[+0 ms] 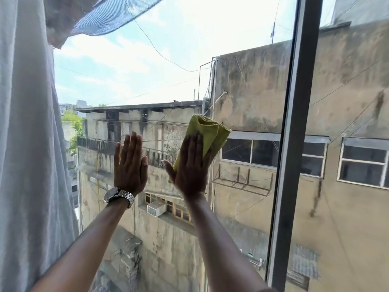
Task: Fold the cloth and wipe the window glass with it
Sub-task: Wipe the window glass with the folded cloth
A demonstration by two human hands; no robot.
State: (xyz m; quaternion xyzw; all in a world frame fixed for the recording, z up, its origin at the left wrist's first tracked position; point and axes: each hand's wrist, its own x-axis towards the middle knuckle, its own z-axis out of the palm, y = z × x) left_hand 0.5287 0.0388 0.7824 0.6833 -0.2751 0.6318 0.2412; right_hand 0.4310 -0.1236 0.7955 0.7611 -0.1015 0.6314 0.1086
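A folded yellow-green cloth (208, 131) is pressed flat against the window glass (168, 66) near the middle of the pane. My right hand (190, 165) lies flat over the cloth's lower part, fingers together, holding it against the glass; the cloth's upper folds stick out above and to the right of my fingers. My left hand (130, 163), with a metal watch on the wrist, rests flat on the glass to the left of the cloth, fingers straight, holding nothing. A small gap separates the two hands.
A white curtain (29, 144) hangs along the left edge, with a net (105, 15) bunched at the top left. A grey vertical window frame (292, 144) bounds the pane on the right. Stained buildings show through the glass.
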